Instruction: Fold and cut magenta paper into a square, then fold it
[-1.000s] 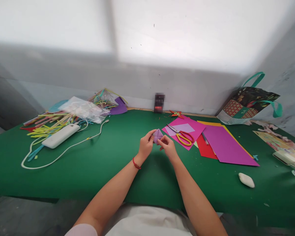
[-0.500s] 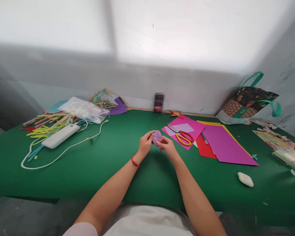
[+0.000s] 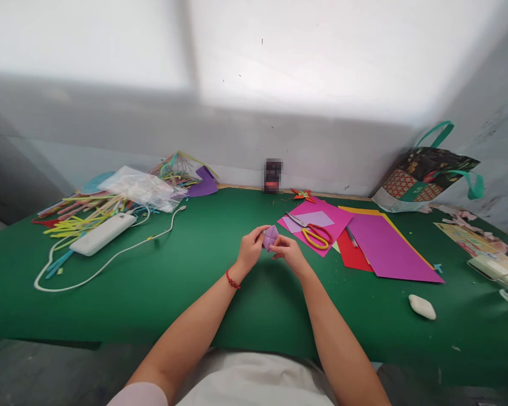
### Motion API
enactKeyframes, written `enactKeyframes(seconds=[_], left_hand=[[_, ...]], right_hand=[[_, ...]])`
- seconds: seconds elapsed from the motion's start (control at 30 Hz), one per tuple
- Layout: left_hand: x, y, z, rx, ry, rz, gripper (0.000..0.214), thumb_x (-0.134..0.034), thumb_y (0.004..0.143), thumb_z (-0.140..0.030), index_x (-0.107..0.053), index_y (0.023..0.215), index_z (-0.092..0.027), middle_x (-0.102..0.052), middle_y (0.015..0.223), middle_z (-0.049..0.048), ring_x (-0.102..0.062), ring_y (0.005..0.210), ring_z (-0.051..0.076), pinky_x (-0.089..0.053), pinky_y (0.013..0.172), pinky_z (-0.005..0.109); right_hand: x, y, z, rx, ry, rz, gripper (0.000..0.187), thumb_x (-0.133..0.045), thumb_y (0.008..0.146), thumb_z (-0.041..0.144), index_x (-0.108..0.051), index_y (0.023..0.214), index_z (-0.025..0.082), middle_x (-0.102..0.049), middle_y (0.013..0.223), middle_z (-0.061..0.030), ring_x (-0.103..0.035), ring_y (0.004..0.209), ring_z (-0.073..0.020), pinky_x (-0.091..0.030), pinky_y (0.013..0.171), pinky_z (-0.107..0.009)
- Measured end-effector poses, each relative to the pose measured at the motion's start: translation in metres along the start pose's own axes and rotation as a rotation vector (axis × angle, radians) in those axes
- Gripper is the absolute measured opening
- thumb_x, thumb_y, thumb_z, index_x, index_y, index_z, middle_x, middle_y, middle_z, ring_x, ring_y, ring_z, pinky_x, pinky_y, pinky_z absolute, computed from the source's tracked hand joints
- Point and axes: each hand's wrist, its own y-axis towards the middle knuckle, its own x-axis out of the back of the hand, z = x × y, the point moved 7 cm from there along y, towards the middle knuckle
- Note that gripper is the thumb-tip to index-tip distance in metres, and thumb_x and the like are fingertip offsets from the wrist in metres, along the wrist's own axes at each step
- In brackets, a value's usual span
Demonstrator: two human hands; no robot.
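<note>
A small folded piece of lilac paper (image 3: 271,237), with crease lines crossing its face, is held up between both hands over the green table. My left hand (image 3: 251,247) pinches its left edge, thumb in front; a red bead bracelet circles that wrist. On the lower right edge, the fingers of my right hand (image 3: 288,251) are closed on the same paper. Just right of the hands lie scissors (image 3: 315,235) with red and yellow handles, on a lilac sheet (image 3: 322,219) and a magenta sheet (image 3: 341,217).
Purple paper (image 3: 392,248), red paper (image 3: 352,256) and a pen (image 3: 351,237) lie to the right, near a white case (image 3: 422,307). A patterned bag (image 3: 423,175) leans at the back. Leftward are a white power bank (image 3: 104,234) with cable and heaped colored strips (image 3: 82,211).
Both hands stay in nearly the same place, still gripping the lilac paper. Its face has turned very slightly; the view has shifted a little.
</note>
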Motion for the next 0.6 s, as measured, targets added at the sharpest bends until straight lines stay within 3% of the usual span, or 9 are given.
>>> enactKeyframes(seconds=[0.27,0.4,0.6], left_hand=[[-0.0016,0.0,-0.0026,-0.044,0.109,0.054,0.032,-0.04,0.081,-0.015,-0.065,0.101,-0.017,-0.066,0.076,0.0014,-0.055,0.061,0.011,-0.043,0.059,0.021],[0.0005,0.0019,-0.0021,-0.06,0.065,0.022,0.031,-0.041,0.082,-0.017,-0.064,0.103,-0.017,-0.067,0.084,0.0031,-0.056,0.066,0.011,-0.045,0.061,0.021],[0.0042,0.003,-0.0006,-0.038,0.061,-0.021,0.032,-0.04,0.083,-0.02,-0.062,0.106,-0.017,-0.063,0.071,0.0006,-0.049,0.053,0.009,-0.041,0.052,0.019]], right_hand=[[0.0022,0.0013,-0.0017,0.03,-0.069,-0.049,0.033,-0.072,0.05,0.039,-0.045,0.049,0.019,-0.051,0.053,0.0032,-0.048,0.054,-0.0128,-0.048,0.049,-0.028],[0.0039,0.001,0.0016,0.084,-0.077,-0.139,0.036,-0.071,0.052,0.048,-0.05,0.054,0.02,-0.054,0.055,0.0022,-0.05,0.054,-0.0133,-0.049,0.05,-0.03],[0.0074,0.0005,0.0019,0.129,-0.144,-0.224,0.036,-0.069,0.055,0.053,-0.054,0.059,0.02,-0.056,0.053,0.0005,-0.054,0.053,-0.0154,-0.047,0.045,-0.028]])
